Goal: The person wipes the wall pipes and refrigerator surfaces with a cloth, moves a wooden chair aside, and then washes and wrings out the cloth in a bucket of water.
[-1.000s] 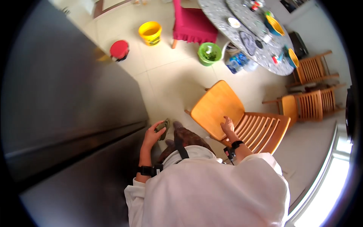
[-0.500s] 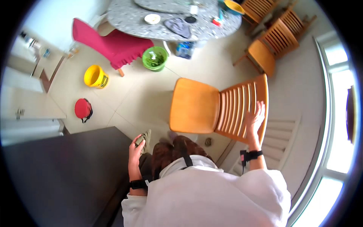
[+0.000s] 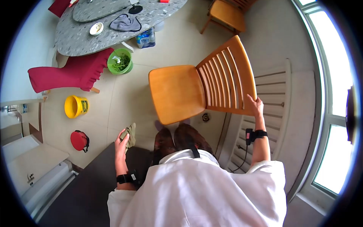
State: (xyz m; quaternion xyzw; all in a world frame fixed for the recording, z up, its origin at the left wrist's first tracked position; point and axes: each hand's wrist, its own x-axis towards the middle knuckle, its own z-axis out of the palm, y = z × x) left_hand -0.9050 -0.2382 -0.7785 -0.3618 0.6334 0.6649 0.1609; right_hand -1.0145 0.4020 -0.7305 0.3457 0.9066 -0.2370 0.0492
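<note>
An olive-green cloth [image 3: 130, 136] hangs bunched in my left hand [image 3: 121, 144], which is closed around it. My right hand [image 3: 257, 106] grips the near top corner of the backrest of a wooden chair [image 3: 176, 90], thumb on the front side and the other fingers partly hidden behind the wood. The chair stands in front of my legs, its slatted back to the right and its bare seat to the left.
A grey speckled table [image 3: 83, 41] holds a bowl [image 3: 96, 28] and a grey cloth [image 3: 124, 23]. A green bucket [image 3: 126, 68], a yellow bucket [image 3: 75, 106] and a red round container [image 3: 78, 141] stand on the floor. A white radiator [image 3: 270, 94] lines the right wall.
My right hand has slid from the backrest slats to its near top corner and closed on it. The view has turned, and the chair sits at a different angle. The left hand still holds the cloth.
</note>
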